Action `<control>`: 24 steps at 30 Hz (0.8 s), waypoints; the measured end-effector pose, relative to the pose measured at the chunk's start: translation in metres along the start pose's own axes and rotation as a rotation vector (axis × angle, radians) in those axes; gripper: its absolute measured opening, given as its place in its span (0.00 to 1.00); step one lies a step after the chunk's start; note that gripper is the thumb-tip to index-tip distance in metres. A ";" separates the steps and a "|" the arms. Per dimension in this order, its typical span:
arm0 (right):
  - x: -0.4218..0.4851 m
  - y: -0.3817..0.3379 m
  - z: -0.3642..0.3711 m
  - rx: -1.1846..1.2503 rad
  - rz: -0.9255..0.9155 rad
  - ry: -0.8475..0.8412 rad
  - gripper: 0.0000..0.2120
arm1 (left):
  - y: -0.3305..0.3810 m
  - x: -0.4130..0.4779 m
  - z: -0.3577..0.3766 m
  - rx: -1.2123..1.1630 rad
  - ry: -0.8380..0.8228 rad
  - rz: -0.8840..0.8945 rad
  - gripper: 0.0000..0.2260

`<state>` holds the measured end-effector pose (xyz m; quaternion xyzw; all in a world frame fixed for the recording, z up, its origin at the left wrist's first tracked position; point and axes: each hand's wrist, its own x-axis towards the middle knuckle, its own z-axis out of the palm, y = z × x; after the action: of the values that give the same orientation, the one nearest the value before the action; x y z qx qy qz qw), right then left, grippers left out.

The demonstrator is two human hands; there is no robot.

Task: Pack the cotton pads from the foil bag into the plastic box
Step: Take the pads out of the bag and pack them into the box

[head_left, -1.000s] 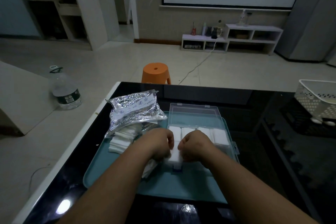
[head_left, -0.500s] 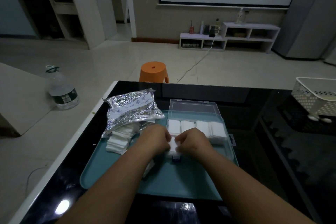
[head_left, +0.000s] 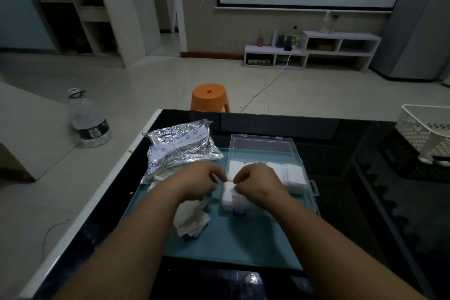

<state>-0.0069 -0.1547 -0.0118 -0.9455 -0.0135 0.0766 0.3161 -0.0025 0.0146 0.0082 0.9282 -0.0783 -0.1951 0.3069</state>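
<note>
- Far left, on the floor: clear bottle [head_left: 89,122], upright, well apart from the tabletop [head_left: 365,202].
- Foil bag [head_left: 180,143]: lies crumpled on the teal tray's [head_left: 243,238] far left corner, mouth toward the person, white pads showing under its near edge.
- Loose pads [head_left: 192,221]: untidy heap on the tray, under the left wrist.
- Left hand [head_left: 202,181]: fingers curled, tips pointing at the box's left edge. Cannot tell if it pinches a pad.
- Right hand [head_left: 255,182]: fingers curled likewise, just beside the left hand, over a pad stack [head_left: 230,196] in the box's near left part. Hold cannot be told.
- Box [head_left: 312,186]: clear, on the tray, lid [head_left: 261,148] open and tipped back. Rows of pads [head_left: 294,175] fill its far side.
- Orange stool [head_left: 210,96]: on the floor beyond the tabletop.
- Far right: white basket [head_left: 423,129] on the tabletop.
</note>
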 end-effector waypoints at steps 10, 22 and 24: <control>-0.002 -0.006 0.004 0.061 -0.055 0.027 0.08 | -0.017 -0.023 -0.006 0.591 -0.044 -0.093 0.22; -0.002 -0.004 0.006 0.013 -0.057 0.024 0.08 | -0.017 -0.011 0.028 0.660 0.104 -0.042 0.23; -0.002 -0.004 0.005 0.018 -0.057 0.031 0.08 | -0.017 -0.007 0.029 0.660 0.156 -0.004 0.19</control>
<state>-0.0096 -0.1484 -0.0134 -0.9430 -0.0350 0.0529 0.3268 -0.0203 0.0145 -0.0212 0.9898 -0.1117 -0.0885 -0.0052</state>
